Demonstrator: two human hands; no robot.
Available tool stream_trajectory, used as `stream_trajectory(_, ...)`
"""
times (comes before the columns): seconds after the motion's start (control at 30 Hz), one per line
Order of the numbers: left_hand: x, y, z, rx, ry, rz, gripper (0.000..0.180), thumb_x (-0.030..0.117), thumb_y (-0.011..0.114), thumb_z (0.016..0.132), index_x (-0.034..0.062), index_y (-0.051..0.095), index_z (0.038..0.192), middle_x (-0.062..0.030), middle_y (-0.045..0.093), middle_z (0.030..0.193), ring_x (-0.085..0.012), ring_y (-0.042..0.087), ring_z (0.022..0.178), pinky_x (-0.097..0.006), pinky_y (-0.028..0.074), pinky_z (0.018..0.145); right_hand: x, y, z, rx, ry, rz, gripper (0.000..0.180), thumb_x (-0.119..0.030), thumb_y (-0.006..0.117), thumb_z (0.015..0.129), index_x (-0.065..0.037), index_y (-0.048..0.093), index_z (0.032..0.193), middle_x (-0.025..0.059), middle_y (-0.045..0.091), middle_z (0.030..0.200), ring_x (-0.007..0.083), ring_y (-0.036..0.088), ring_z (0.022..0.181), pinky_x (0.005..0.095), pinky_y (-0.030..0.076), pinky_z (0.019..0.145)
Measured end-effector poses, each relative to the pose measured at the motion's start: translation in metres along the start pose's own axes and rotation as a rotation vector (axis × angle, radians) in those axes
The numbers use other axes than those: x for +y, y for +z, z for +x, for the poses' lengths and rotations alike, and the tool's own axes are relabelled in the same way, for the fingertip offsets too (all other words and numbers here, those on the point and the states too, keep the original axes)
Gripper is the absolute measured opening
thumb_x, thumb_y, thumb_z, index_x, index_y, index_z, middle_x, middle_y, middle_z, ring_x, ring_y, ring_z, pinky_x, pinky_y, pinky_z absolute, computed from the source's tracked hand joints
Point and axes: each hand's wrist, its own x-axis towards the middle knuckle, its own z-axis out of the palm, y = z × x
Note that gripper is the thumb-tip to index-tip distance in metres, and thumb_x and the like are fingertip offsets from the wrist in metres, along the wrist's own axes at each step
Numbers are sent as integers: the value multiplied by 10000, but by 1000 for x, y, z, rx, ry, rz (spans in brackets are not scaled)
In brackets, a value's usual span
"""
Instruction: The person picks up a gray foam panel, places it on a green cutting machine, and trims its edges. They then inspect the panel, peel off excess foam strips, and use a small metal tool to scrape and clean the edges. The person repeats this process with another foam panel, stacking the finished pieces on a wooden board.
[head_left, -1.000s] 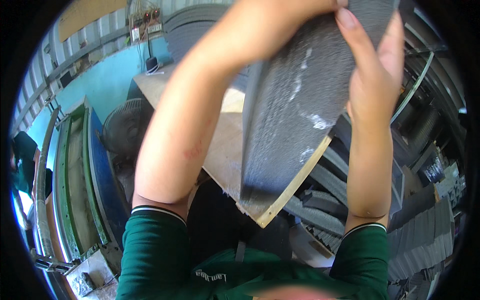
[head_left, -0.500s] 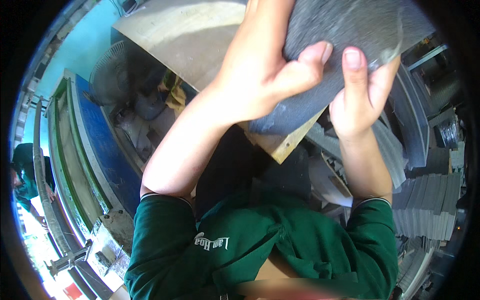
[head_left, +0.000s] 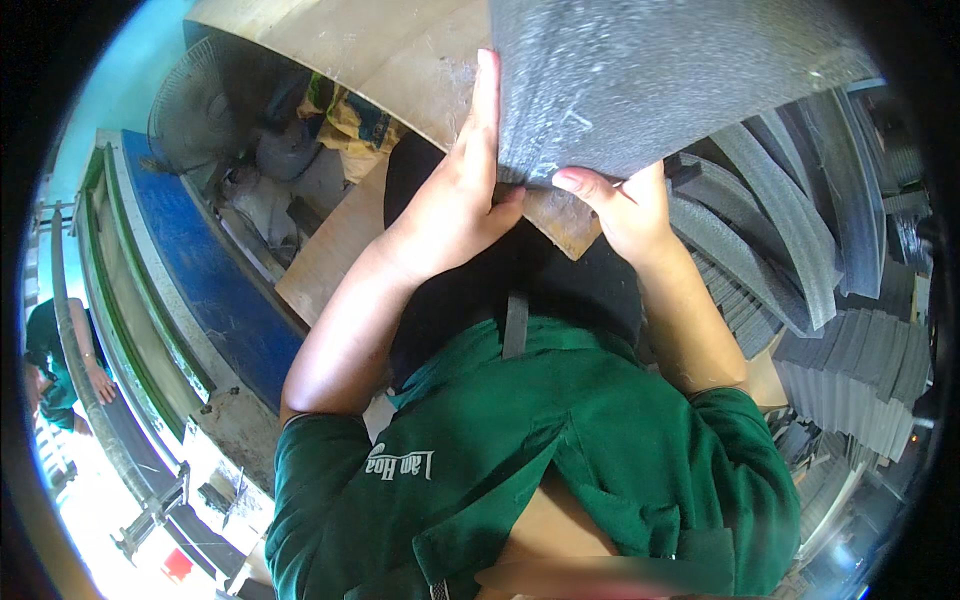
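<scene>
A dark grey, grainy foam sheet rises in front of me over the pale wooden board. My left hand lies flat along its left edge, fingers stretched out and thumb bent by the near corner. At the near edge on the right, my right hand grips the sheet, thumb on top and the other fingers mostly hidden beneath. A worn corner of the board shows between the two hands. Whether the grey piece is one layer or several, I cannot tell.
Curved grey foam strips lie to the right, above a stack of grey foam pieces. Left are a fan, a yellow bag and a blue panel. Another person is at far left beyond a metal rail.
Both hands have come lower and nearer to me. My left hand has gone from lying across the sheet to its left edge, its fingers straightened. The sheet has shifted and now looks lighter.
</scene>
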Motion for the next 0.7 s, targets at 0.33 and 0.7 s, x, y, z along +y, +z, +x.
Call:
stream_trajectory(0.33,24,3,-1,89,7,-10,1218,-52,783,749,-26,-59,1629,-321,51,1688,-401,110,1583,-415,182,1297,-23,-22,8,-114,121,-245,467,-35,853,812,39,645,1224,124,706,1157,213,662,1090,371,520,979)
stream_trajectory(0.7,72,-14,12,341,11,-144,893,-20,771,861,-26,270,1600,-207,598,1395,-284,624,1280,-403,496,1079,-94,15,38,63,-235,-311,685,-55,750,870,42,400,1450,166,593,1307,227,599,1143,383,467,1030)
